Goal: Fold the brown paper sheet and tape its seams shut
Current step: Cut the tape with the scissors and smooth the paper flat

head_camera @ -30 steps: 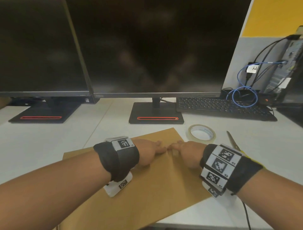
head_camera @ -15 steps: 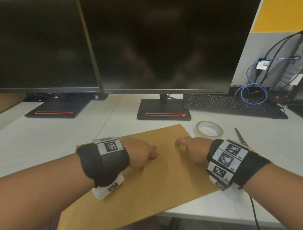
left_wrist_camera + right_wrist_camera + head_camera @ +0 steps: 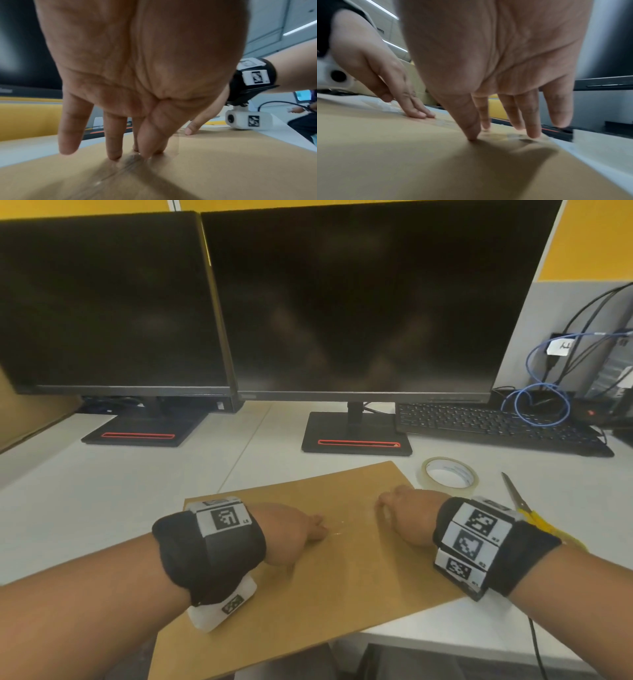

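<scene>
The folded brown paper sheet (image 3: 329, 570) lies flat on the white desk, its near corner hanging over the front edge. A strip of clear tape (image 3: 346, 523) glints across its middle, between my hands. My left hand (image 3: 291, 530) presses straight fingertips (image 3: 113, 155) down on the paper at the tape. My right hand (image 3: 406, 513) does the same further right, its thumb (image 3: 471, 134) and fingertips touching the sheet (image 3: 402, 155). Neither hand grips anything. The tape roll (image 3: 447, 475) lies just beyond the sheet's far right corner.
Yellow-handled scissors (image 3: 524, 508) lie right of my right wrist. Two dark monitors on stands (image 3: 356, 436) stand behind the sheet. A black keyboard (image 3: 493, 422) and cables sit at the back right. The desk's front edge (image 3: 428, 642) runs under the sheet.
My hands, fingertips together at the sheet's middle a second ago, have slid apart along the tape, left hand leftwards and right hand rightwards. The view has also shifted.
</scene>
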Demonstrator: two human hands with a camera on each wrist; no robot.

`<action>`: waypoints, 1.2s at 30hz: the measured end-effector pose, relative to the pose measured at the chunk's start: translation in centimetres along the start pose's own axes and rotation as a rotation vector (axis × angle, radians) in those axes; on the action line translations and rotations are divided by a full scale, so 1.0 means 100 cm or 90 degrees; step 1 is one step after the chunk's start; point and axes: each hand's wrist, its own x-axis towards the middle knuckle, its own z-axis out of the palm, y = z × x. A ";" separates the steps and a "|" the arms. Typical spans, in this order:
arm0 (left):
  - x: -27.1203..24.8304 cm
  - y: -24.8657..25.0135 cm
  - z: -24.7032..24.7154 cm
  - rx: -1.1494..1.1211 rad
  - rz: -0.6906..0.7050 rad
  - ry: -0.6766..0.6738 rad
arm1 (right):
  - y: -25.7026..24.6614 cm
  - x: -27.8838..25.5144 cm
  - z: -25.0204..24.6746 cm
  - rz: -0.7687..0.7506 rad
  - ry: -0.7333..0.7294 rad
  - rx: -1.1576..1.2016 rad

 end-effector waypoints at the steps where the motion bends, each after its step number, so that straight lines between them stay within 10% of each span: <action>1: -0.001 -0.002 0.000 -0.023 0.006 -0.002 | -0.004 -0.003 0.003 -0.043 0.013 0.003; 36: 0.042 -0.024 -0.012 -0.101 0.028 0.027 | -0.014 -0.007 0.006 0.056 -0.058 0.028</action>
